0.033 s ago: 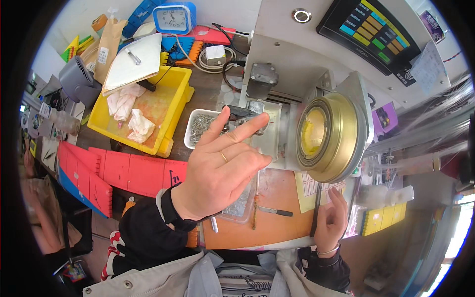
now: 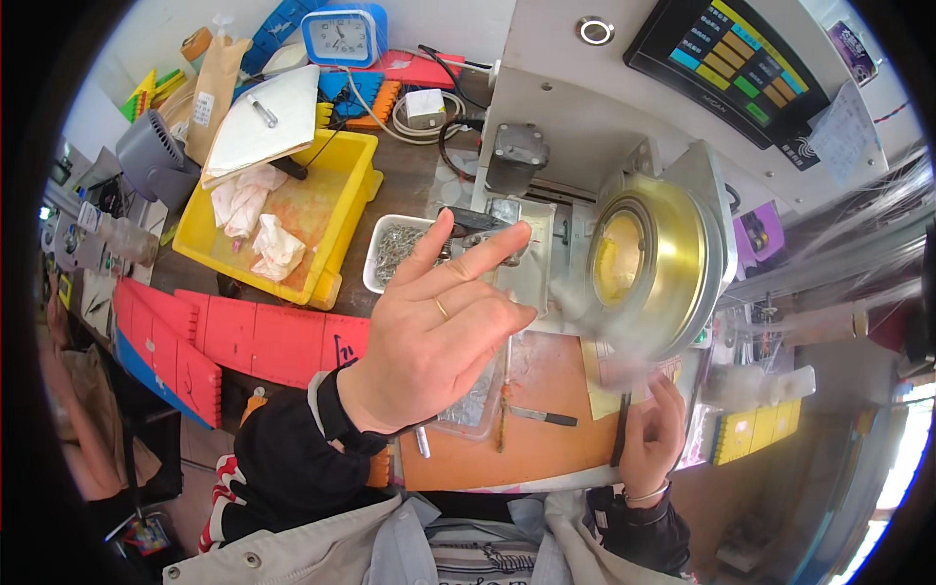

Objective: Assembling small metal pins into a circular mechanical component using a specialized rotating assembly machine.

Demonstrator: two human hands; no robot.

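Note:
My left hand (image 2: 424,327) is raised at the centre, a ring on one finger. Two of its fingers stretch toward a black bar (image 2: 470,220) on the machine; whether they touch it I cannot tell. Its other fingers curl to a pinch, and whatever they hold is hidden. To the right is a brass-coloured round wheel (image 2: 673,268) with a yellow centre, its lower left smeared by blur. Below the wheel, my right hand (image 2: 648,439) has loosely bent fingers apart from the thumb, with nothing visible in them. A dark strip (image 2: 620,429) lies beside it.
A white tub of small metal pieces (image 2: 374,263) stands behind my left hand. At left are a yellow bin (image 2: 356,195) with crumpled tissues and red panels (image 2: 283,341). A black-handled tool (image 2: 546,417) lies on the orange board (image 2: 458,468). Another person's arm (image 2: 88,429) shows far left.
The brass-coloured wheel is now blurred and ghosted, sitting slightly further right, with a pale smear at its lower left. Both my hands stay where they were.

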